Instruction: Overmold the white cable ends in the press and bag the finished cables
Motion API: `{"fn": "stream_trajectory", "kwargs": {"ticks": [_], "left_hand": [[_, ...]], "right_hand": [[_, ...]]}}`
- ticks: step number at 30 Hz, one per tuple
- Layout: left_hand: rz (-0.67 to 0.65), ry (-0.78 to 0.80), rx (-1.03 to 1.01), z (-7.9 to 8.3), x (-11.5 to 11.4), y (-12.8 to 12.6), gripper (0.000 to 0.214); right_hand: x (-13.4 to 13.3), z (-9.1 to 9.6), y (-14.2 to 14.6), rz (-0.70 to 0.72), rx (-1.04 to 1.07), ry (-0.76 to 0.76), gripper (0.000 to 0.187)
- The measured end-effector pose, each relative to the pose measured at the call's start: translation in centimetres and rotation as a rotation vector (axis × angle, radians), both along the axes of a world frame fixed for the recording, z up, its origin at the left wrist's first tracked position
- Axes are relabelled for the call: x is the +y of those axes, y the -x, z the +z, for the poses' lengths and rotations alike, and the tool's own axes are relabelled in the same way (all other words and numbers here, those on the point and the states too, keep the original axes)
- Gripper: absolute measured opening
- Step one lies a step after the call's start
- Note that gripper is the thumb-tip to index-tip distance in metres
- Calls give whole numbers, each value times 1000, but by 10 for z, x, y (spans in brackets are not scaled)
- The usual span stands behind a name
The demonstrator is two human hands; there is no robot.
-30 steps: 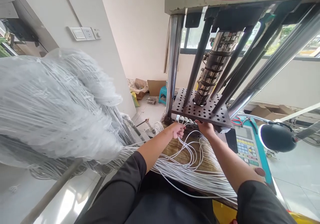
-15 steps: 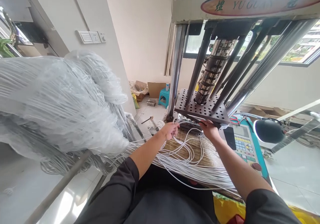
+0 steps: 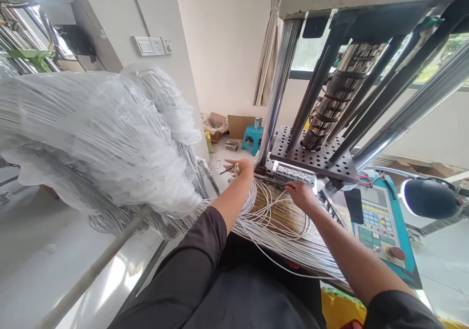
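Note:
My left hand [image 3: 240,166] is stretched past the left edge of the bench, its fingers spread beside a small rod with a pale knob. Whether it touches that rod is unclear. My right hand [image 3: 301,195] has its fingers closed at the front edge of a metal mould [image 3: 293,173] under the press's perforated plate [image 3: 318,157]. Shiny rows show on the mould's upper face. Loose white cables [image 3: 269,207] loop over the wooden bench top [image 3: 280,216] between my hands, and a thick bundle of cables [image 3: 289,251] runs along the front.
Large plastic-wrapped cable bundles [image 3: 91,138] hang over a pipe [image 3: 98,260] on the left. A control panel [image 3: 381,221] and a black lamp [image 3: 430,197] stand on the right. Behind are a blue stool [image 3: 252,136] and a cardboard box [image 3: 216,126].
My left hand has moved left and away from the press, its fingers spreading. My right hand is lower, at the mould's front edge, and more of the mould shows. The view has turned left.

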State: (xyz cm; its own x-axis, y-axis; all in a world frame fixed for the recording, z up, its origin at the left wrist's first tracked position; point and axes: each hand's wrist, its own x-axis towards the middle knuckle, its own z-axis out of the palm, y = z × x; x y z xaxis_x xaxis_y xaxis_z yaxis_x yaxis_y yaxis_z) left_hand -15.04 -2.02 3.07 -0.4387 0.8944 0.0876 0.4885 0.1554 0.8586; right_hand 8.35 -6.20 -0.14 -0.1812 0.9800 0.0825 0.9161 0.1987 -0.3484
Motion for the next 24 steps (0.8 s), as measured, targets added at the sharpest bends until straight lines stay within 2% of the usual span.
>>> {"fn": "stream_trajectory", "kwargs": {"ticks": [2,3,4,8,10,13,18,21,24], "left_hand": [[64,3,35,-13,-13,-15,39],[45,-4,87,-20,-20,-22,36],[-48,-12,182,-28,-27,-28,35],[-627,-16,566,-49,-50,-31,32],[-761,-47,682,-53,-59,-25,33],[-831,-60,786,-53,-68,-14,34],[-768,-56,847,-43,-68,-10,35],[-834,-121,780,-36,-63,-27,27],[-1012,-261,583,-34,-55,-62,18]], "right_hand": [[0,-6,6,-27,-1,12,37],[2,-8,7,-37,-3,17,38],[3,-10,8,-43,-6,20,38],[12,-11,10,-13,-36,17,38],[13,-11,10,6,-60,5,36],[7,-17,14,47,-93,-16,29],[-11,-19,20,93,-88,-59,23],[-29,-5,-17,116,-34,-112,29],[-63,4,-95,31,9,-199,41]]}}
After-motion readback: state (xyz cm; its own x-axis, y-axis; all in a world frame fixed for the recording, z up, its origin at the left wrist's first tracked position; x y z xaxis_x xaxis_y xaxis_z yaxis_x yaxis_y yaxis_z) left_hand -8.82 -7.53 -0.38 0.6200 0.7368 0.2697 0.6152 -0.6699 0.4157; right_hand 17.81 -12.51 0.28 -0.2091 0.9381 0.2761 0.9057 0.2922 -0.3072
